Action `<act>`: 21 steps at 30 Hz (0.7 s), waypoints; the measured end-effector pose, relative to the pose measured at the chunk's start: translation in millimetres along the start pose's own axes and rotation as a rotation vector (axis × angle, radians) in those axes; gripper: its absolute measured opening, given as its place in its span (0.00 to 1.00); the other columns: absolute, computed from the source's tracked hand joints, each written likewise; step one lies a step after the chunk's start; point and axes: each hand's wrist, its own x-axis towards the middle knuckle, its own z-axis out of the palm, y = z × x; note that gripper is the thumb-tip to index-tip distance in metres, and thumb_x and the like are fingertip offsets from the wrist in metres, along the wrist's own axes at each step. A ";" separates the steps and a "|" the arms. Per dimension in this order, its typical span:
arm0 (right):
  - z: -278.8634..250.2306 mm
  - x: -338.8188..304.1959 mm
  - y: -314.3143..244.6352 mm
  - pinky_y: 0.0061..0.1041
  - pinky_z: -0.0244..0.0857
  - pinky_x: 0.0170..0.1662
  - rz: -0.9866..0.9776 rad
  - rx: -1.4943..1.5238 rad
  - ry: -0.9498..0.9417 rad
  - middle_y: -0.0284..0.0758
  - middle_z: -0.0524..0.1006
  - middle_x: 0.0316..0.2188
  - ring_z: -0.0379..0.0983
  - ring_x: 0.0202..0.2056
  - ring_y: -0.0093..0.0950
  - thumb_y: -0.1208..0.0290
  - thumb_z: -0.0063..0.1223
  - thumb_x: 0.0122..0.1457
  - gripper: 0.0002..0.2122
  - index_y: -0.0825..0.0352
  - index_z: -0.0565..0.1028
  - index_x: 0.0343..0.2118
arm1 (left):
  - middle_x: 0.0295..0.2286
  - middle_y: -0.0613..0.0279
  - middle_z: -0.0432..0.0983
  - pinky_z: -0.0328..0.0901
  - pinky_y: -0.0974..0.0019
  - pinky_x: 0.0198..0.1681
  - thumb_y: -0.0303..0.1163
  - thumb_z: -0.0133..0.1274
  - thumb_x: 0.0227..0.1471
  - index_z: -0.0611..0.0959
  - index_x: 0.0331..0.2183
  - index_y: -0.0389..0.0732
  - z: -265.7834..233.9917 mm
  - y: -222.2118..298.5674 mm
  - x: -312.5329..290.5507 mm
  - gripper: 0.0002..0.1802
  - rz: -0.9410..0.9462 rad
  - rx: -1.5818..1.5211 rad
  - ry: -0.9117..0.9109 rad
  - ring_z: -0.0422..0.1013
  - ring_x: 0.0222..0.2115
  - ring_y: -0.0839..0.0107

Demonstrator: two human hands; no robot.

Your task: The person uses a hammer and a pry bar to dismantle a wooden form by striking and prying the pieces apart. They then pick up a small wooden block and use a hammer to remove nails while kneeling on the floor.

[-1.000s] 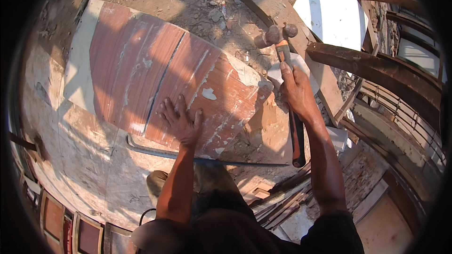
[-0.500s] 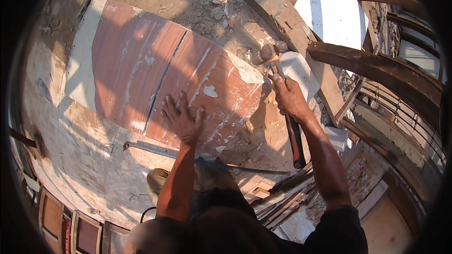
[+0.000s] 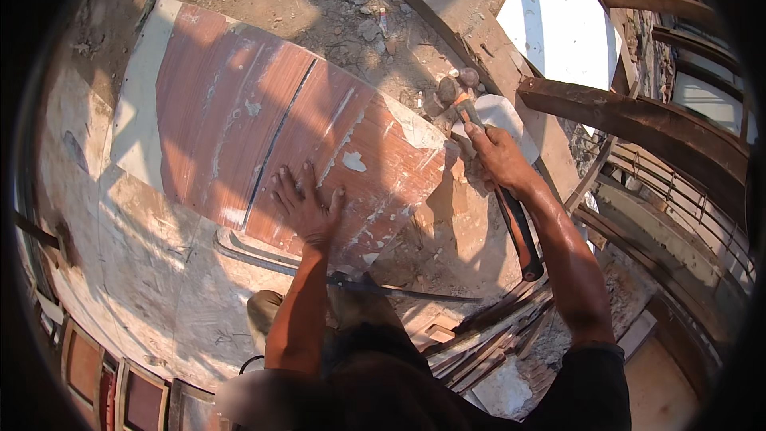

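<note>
My left hand [image 3: 307, 207] lies open, its fingers spread on the near part of a reddish wood-grain board [image 3: 215, 104], holding nothing. My right hand [image 3: 503, 158] is closed around the handle of a hammer [image 3: 517, 227], with the orange and black butt toward me and the head pointing far, just beyond the board's right end. I cannot tell whether that head touches anything.

The board is scuffed, with pale patches, a dark line running across it and a bare cream strip at its left end. Nearer to me, a long dark metal bar [image 3: 399, 293] passes beneath my left forearm. A worn, pale sheet [image 3: 144, 271] covers the ground on the left, striped with shadow.

On the far side there is dirt strewn with rubble [image 3: 359, 24]. Far right, a white panel [image 3: 558, 20] lies in bright sun beside a thick brown beam [image 3: 622, 116]. Wood scraps [image 3: 487, 351] are heaped near right, and framed panels [image 3: 144, 399] stand near left.
</note>
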 end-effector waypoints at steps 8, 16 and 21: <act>-68.0 -28.3 -64.6 0.17 0.51 0.15 -0.143 0.546 0.309 0.21 0.60 0.17 0.54 0.14 0.12 0.45 0.43 0.71 0.20 0.57 0.65 0.29 | 0.67 0.42 0.51 0.39 0.35 0.68 0.67 0.52 0.53 0.69 0.65 0.52 -8.1 0.3 1.0 0.46 -0.027 0.012 -0.035 0.44 0.69 0.41; -11.1 -10.0 -4.1 0.22 0.51 0.16 0.197 0.207 -0.124 0.23 0.60 0.16 0.55 0.14 0.17 0.44 0.45 0.69 0.22 0.58 0.63 0.27 | 0.67 0.41 0.51 0.40 0.35 0.68 0.67 0.52 0.53 0.69 0.66 0.53 -8.9 -3.0 -6.8 0.46 -0.008 0.011 -0.037 0.44 0.69 0.40; -61.8 -24.3 -61.6 0.19 0.50 0.16 -0.036 0.515 0.206 0.22 0.59 0.17 0.54 0.15 0.15 0.44 0.44 0.70 0.22 0.58 0.62 0.27 | 0.67 0.41 0.52 0.40 0.35 0.68 0.67 0.53 0.53 0.69 0.65 0.53 -5.4 -2.8 -2.4 0.46 -0.020 0.003 -0.014 0.44 0.69 0.39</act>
